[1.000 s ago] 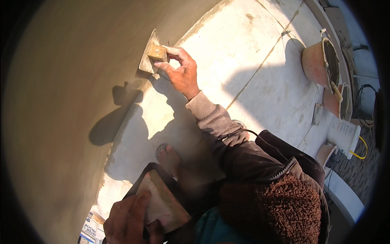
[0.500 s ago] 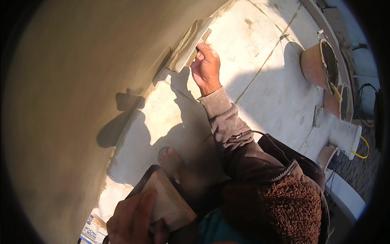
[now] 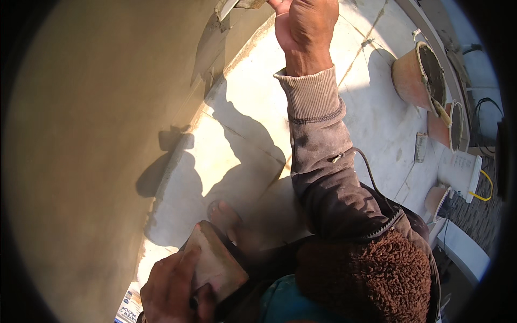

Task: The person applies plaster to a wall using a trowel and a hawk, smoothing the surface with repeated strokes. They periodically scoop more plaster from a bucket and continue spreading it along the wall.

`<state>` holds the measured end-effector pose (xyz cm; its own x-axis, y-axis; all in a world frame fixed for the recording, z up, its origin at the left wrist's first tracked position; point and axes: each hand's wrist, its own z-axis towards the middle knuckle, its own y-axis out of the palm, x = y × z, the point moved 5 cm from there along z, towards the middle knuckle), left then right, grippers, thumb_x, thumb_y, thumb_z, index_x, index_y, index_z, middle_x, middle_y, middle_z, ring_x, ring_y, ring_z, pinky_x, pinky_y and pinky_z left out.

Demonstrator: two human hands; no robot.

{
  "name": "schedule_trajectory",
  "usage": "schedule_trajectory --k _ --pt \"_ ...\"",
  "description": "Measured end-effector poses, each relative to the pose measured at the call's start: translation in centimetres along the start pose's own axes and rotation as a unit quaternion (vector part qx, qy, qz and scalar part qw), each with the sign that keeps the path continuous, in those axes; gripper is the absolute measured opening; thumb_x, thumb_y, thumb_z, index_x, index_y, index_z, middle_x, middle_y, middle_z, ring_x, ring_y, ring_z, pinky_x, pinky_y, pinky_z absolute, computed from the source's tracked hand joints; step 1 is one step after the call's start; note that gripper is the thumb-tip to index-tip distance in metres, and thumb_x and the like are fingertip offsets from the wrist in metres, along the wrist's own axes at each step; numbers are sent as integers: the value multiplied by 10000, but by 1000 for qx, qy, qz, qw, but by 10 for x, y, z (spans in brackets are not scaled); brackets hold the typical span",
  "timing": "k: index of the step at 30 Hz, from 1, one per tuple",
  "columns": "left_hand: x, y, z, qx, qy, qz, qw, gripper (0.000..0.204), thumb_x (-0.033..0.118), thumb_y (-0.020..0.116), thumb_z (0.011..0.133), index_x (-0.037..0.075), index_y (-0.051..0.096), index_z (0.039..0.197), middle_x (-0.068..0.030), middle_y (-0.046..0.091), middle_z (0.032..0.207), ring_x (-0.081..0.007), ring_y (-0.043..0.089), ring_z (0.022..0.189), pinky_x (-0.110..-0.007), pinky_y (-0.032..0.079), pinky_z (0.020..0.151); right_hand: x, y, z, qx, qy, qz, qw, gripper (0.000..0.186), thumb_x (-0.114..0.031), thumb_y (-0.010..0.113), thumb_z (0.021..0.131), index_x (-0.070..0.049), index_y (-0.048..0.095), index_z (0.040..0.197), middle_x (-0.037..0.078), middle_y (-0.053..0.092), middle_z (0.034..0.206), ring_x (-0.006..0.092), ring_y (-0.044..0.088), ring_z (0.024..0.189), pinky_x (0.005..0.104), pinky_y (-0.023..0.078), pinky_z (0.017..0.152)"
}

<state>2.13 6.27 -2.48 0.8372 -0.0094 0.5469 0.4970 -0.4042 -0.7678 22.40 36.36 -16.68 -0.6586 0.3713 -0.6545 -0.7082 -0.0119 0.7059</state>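
My right hand point(image 3: 311, 29) reaches up to the top edge of the picture, closed on a plastering trowel point(image 3: 228, 7) that is partly cut off there. Its pale blade stands against the plastered wall point(image 3: 102, 140) on the left, with grey mortar along its edge. Low in the picture, my left hand point(image 3: 169, 282) grips a flat, pale rectangular block point(image 3: 218, 264) with worn, reddish edges, held close to my lap. The exact kind of this block cannot be made out. A bare foot point(image 3: 224, 215) shows just beyond it.
To the right stand a clay-coloured bucket point(image 3: 406, 78) of grey mortar and a smaller one point(image 3: 437, 129). A white bucket point(image 3: 453, 173) with a yellow handle lies near them, beside a small grey flat piece point(image 3: 420, 147). Pale tiles point(image 3: 371, 121) cover the floor; a printed bag point(image 3: 127, 311) sits lower left.
My right hand has moved up and farther away with the trowel, its blade rising along the wall from near the floor. My left hand and its block have shifted slightly left.
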Motion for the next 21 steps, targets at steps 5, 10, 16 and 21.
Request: schedule_trajectory --k 5,10,16,21 --pt "2 1 3 3 12 0 1000 507 14 625 848 -54 585 1348 -265 649 1103 -429 659 959 -443 547 852 32 -122 38 44 -74 -264 961 556 -77 720 929 87 497 1411 164 600 1385 239 587 1241 355 460 1069" --pt "-6 3 -6 17 -5 9 1000 467 48 619 878 -56 594 1332 -264 648 1095 -427 660 950 -442 546 846 72 -121 50 -36 19 -249 968 461 -64 717 918 109 582 1323 152 667 1287 216 617 1185 339 482 1032" --pt "-8 1 -8 9 -16 2 1000 439 72 611 902 -63 602 1319 -272 647 1098 -430 665 953 -439 549 837 77 -91 -6 -121 -10 -270 955 476 16 738 908 68 558 1345 184 687 1238 225 686 1113 326 605 940" --pt "-7 1 -8 2 -2 1 1000 445 66 614 896 -62 600 1323 -272 646 1101 -434 663 959 -440 549 844 86 -56 -72 -152 -23 -302 941 448 17 754 886 63 597 1303 154 692 1202 221 689 1099 355 572 979"
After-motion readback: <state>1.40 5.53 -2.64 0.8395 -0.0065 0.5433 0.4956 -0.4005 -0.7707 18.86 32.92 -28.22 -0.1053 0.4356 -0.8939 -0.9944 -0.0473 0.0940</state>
